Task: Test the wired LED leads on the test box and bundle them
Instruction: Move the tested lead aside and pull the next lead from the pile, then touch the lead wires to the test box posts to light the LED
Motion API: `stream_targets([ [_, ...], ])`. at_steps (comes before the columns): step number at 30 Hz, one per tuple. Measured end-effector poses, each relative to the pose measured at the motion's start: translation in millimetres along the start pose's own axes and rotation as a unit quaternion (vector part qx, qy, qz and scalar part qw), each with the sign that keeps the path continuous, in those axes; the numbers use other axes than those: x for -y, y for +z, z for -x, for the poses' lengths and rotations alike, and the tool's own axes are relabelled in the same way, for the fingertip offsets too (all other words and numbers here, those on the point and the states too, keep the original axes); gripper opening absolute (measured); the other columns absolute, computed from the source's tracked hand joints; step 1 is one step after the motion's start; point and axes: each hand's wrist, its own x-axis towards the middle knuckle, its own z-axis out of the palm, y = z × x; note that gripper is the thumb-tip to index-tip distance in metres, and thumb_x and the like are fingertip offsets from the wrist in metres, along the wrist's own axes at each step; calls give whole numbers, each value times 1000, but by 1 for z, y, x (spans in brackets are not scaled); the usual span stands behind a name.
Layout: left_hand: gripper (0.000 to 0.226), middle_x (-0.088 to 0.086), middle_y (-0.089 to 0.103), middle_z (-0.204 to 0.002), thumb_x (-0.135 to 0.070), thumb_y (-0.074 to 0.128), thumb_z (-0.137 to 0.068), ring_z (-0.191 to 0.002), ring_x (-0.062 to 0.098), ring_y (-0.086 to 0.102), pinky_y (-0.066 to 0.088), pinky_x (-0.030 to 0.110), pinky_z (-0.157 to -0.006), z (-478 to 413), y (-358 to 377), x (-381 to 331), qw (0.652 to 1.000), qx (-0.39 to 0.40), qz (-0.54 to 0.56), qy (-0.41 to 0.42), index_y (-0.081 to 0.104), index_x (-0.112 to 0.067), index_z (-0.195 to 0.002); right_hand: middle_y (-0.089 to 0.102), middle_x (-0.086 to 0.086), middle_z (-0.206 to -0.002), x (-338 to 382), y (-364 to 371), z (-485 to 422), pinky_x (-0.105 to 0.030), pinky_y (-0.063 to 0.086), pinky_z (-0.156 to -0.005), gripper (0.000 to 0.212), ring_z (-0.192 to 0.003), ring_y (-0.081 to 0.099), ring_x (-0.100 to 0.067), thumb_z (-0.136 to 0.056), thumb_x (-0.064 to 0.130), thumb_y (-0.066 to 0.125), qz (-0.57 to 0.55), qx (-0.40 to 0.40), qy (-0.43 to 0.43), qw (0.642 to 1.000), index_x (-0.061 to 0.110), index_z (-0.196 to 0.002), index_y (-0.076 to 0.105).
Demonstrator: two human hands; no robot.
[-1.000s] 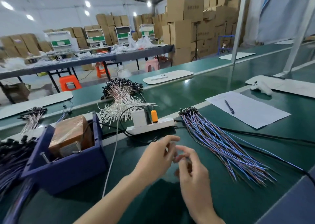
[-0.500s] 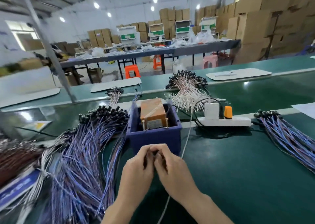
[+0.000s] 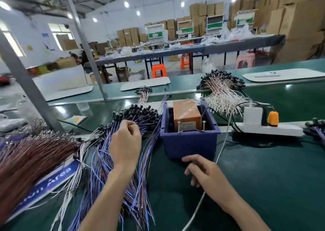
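Left hand (image 3: 125, 142) is reaching into the fanned pile of purple-and-blue wired LED leads with black caps (image 3: 98, 160) lying at 10 o'clock – fingers curled in, thumb against forefinger, apparently pinching a lead near the cap end. Right hand (image 3: 202, 171) is hovering at 5 o'clock of the dark blue plastic test box (image 3: 189, 142), fingers loosely bent and spread, holding nothing that shows.

Handling, as judged: the leads are looking light, thin and floppy, and they are lying crossed over one another, so a pull from mid-wire is likely to be dragging neighbours along. Taking one by its stiffer black cap is looking best – then presenting the bare tails to the two brass posts (image 3: 179, 127) on the orange block in the box.

Surface: a smooth green bench top (image 3: 263, 178). A white power strip (image 3: 269, 129) is sitting at 2 o'clock, a white cable (image 3: 223, 146) is running past the right hand, and brown leads (image 3: 31, 157) are lying at 9 o'clock. Room: warehouse, stacked cardboard cartons (image 3: 299, 28) at 1 o'clock.
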Motion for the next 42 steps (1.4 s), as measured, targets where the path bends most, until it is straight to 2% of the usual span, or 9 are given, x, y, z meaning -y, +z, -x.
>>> stream_targets([
  [8,38,12,62,-99,-41,44,-104,-89,33,58,41,37,-75,-65,18,36,957,137,-247,-66,60,-7,-112,74,3,-92,2,-1,1,-21,51,-64,42,-68,64,-10,-104,15,49,-14,15,16,1000,51,-103,70],
  [12,26,8,59,-83,-28,48,-102,-76,30,55,41,34,-70,-76,24,45,959,136,-235,-84,64,-10,-93,74,2,-91,1,-2,1,-21,51,-64,42,-67,64,-10,-104,14,49,-21,9,15,1000,50,-103,70],
  [15,37,3,50,-59,-22,51,-98,-54,23,42,35,28,-56,-81,22,48,975,145,-114,-124,50,-16,-62,74,1,-91,1,-3,1,-22,52,-64,42,-67,63,-10,-105,14,48,-25,11,15,1000,48,-102,71],
  [18,23,6,55,-73,-20,53,-99,-56,18,40,36,31,-58,-86,13,41,973,111,92,-179,52,-17,-75,74,1,-91,1,-4,1,-22,52,-64,42,-67,64,-11,-105,14,48,-32,10,18,999,48,-102,71],
  [22,11,7,62,-94,-16,49,-104,-62,12,46,42,27,-58,-96,-2,18,958,104,213,-164,57,-10,-99,74,1,-90,1,-4,0,-22,51,-63,42,-67,64,-11,-105,14,48,-32,9,17,999,48,-101,72],
  [25,15,4,61,-90,-19,45,-106,-60,10,48,43,26,-58,-99,-15,-9,951,117,264,-109,55,-7,-109,74,2,-90,1,-3,0,-22,52,-63,42,-67,64,-11,-105,14,47,-29,8,18,999,48,-102,71],
  [33,14,-4,64,-92,-23,45,-107,-78,6,59,52,24,-71,-88,-62,-90,911,40,408,42,55,-21,-97,74,2,-90,1,-3,1,-22,52,-64,43,-67,64,-11,-106,14,47,-37,5,24,999,49,-101,71],
  [36,14,-4,69,-102,-21,44,-106,-86,9,64,53,26,-71,-79,-83,-118,889,90,435,115,56,-21,-99,74,1,-90,2,-3,1,-22,51,-63,42,-67,64,-11,-106,14,47,-46,6,22,999,47,-101,72],
  [42,20,-2,72,-97,-13,43,-100,-79,12,61,49,29,-64,-67,-116,-166,797,191,534,205,53,-17,-83,74,-2,-91,6,-6,6,-23,50,-63,40,-69,64,-15,-105,10,48,-89,-9,6,996,40,-102,75],
])
